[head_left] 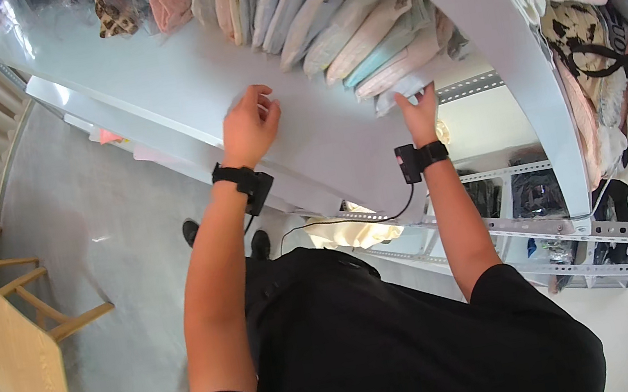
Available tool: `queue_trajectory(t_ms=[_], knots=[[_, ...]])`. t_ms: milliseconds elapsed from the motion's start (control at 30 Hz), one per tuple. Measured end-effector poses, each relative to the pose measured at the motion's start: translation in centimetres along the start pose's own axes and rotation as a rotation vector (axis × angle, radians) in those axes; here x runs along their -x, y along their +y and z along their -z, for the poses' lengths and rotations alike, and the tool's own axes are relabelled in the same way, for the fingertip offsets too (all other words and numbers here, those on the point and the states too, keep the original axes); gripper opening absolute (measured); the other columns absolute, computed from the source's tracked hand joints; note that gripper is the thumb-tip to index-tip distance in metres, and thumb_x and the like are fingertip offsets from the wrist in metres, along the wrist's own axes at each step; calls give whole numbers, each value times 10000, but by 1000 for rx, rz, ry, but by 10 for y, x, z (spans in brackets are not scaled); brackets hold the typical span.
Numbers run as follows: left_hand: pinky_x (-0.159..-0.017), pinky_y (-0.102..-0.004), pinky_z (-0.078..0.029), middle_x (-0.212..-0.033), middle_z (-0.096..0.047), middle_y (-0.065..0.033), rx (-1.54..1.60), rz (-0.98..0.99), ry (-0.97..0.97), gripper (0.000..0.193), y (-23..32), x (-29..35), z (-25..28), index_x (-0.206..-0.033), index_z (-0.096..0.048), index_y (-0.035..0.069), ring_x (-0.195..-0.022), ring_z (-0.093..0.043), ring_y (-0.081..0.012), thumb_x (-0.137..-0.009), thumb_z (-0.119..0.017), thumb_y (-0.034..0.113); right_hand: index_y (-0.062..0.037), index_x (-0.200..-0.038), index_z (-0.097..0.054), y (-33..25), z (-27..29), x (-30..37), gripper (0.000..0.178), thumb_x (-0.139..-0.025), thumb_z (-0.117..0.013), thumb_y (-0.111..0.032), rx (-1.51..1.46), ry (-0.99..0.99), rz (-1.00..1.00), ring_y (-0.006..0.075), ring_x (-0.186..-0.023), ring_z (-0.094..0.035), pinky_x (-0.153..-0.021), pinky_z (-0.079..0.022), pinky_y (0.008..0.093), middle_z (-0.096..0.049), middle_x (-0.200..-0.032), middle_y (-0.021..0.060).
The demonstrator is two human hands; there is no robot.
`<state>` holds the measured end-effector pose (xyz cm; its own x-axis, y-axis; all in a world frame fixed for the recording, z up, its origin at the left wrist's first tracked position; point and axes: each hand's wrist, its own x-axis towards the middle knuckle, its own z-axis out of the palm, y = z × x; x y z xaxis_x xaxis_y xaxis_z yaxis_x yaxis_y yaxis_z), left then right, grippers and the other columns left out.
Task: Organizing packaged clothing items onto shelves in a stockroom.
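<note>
A row of folded garments in clear plastic bags (353,32) stands on edge along the white shelf (226,69), in white, grey, pink and teal. At the near right end of the row, my right hand (423,115) pinches a pale bagged garment (406,89) between thumb and fingers. My left hand (251,126) hovers over the bare front part of the shelf, apart from the row. Its fingers are loosely bent with gaps between them, and I see nothing in them. Each wrist wears a black strap with a small box, joined to a thin cable.
Pink and dark clothes (599,65) crowd an upper shelf at the right. Below it, a perforated metal rack (586,233) carries dark bagged items. A leopard-print piece (117,9) lies at the far left of the shelf. A wooden table (8,355) and stool legs stand at the left.
</note>
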<state>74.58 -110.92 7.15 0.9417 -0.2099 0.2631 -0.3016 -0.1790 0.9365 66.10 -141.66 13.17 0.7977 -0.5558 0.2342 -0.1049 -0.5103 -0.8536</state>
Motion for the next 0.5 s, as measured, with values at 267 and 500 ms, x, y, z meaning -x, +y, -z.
queue_trajectory(t_ms=[267, 500], knots=[[-620, -297, -478, -753, -608, -31, -134, 36, 50, 203, 12, 21, -5, -975, -548, 76, -670, -613, -169, -799, -627, 141, -18, -1453, -61, 12, -18, 15, 961, -706, -664, 28, 5, 106, 131, 295, -1238, -406, -1000, -379, 352, -331, -1392, 216], [-801, -376, -458, -986, -588, -115, -130, -165, 140, 256, 12, 73, -13, -992, -540, 48, -936, -567, -294, -767, -624, 134, 46, -1435, -30, -14, -12, 35, 1002, -667, -672, -18, 178, 171, 156, 361, -1345, -248, -1123, -168, 354, -218, -1447, 268]])
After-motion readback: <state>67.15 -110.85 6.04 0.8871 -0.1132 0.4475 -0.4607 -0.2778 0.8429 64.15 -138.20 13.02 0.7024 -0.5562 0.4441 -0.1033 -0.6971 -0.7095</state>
